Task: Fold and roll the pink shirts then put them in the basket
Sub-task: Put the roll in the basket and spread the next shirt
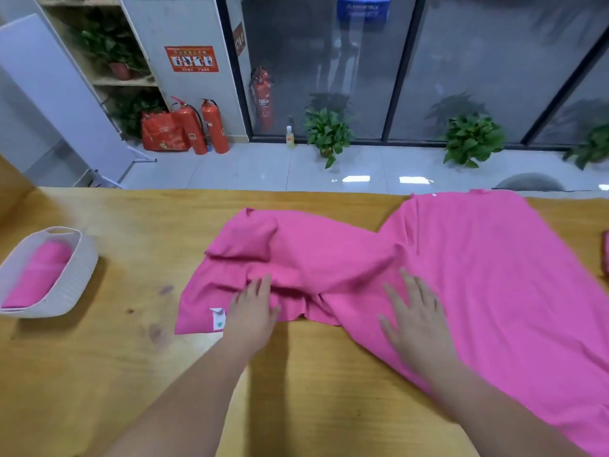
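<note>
Our left fingers (260, 286) lie straight and close together, pressed flat on a bunched ridge of the bright pink fabric shirt (478, 275); they grasp nothing. Our right fingers (408, 285) are spread and just as flat, palm down on the cloth further right, released too. The left hand (253, 311) sits just beside a small white sewn label (218, 319) at the shirt's near edge. The right hand (416, 319) rests where the crumpled part meets the smooth wide part.

The shirt lies across the pale wooden tabletop (115, 374), its left half gathered in soft folds with a sleeve turned over, its right half spread out to the far edge. We judge it light and limp: it will not hold a crease by itself, it will drag and wrinkle under a sliding palm, and nothing in it can break. We would take it by pinching the hem corners or the shoulder seams and lift rather than push, then smooth outward with flat palms before folding.

Well apart to the left stands a white ribbed oval plastic basket (79, 278), with one rolled pink shirt (39, 275) already lying inside it
</note>
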`<state>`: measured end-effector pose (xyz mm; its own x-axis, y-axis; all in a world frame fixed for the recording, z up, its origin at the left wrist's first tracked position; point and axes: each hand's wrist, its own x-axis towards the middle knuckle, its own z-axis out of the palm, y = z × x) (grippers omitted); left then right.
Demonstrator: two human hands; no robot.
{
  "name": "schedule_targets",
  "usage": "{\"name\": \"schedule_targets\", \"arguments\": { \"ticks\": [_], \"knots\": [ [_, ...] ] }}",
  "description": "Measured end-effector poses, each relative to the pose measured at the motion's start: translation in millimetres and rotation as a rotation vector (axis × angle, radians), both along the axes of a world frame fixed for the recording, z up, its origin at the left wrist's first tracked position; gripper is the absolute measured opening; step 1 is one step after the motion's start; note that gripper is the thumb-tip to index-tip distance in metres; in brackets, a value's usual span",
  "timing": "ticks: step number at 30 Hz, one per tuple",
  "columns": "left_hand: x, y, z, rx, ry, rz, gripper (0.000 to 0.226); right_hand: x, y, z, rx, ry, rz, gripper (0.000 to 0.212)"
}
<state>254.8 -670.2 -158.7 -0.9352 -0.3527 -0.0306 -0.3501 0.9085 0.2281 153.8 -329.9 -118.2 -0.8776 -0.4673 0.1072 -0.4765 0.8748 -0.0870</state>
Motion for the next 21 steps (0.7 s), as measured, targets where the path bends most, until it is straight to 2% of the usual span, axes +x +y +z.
{"name": "schedule_targets", "arguments": {
  "ticks": [2,5,7,9,11,14,17,19,21],
  "knots": [
    [28.0,2.9,-30.9,-0.009,-0.086,-0.053,0.071,26.5,8.5,-18.7,0.077,-0.089,0.072,0.07],
    [47.3,-6.9,-41.7,-0.029,-0.075,-0.07,0.066,42.3,16.3,-31.8,0.171,-0.209,0.105,0.065],
    [57.1,-24.7,-40.1,-0.066,-0.077,-0.09,0.071,37.4,17.2,-27.0,0.192,-0.233,0.08,0.047],
    [67.6,-53.0,-39.1,-0.122,-0.097,-0.069,0.072,22.5,17.8,-12.7,0.14,-0.216,-0.042,0.022],
    [75.5,-80.9,-35.3,-0.233,-0.112,-0.03,0.071,0.1,19.2,1.8,0.053,-0.165,-0.18,0.011],
    [74.9,-90.3,-19.1,-0.367,-0.172,0.023,0.063,-26.4,22.2,13.6,-0.111,-0.097,-0.307,0.02],
    [68.7,-52.4,-2.2,-0.307,-0.079,0.026,0.058,-20.0,22.7,14.9,-0.111,0.073,-0.39,0.04],
    [69.9,-13.3,-8.0,-0.192,0.013,-0.161,0.057,1.8,24.8,11.1,-0.074,0.147,-0.382,0.05],
    [76.9,27.4,-24.2,-0.123,0.003,-0.397,0.059,34.9,29.0,-2.9,-0.038,0.157,-0.329,0.051]
  ]
}}
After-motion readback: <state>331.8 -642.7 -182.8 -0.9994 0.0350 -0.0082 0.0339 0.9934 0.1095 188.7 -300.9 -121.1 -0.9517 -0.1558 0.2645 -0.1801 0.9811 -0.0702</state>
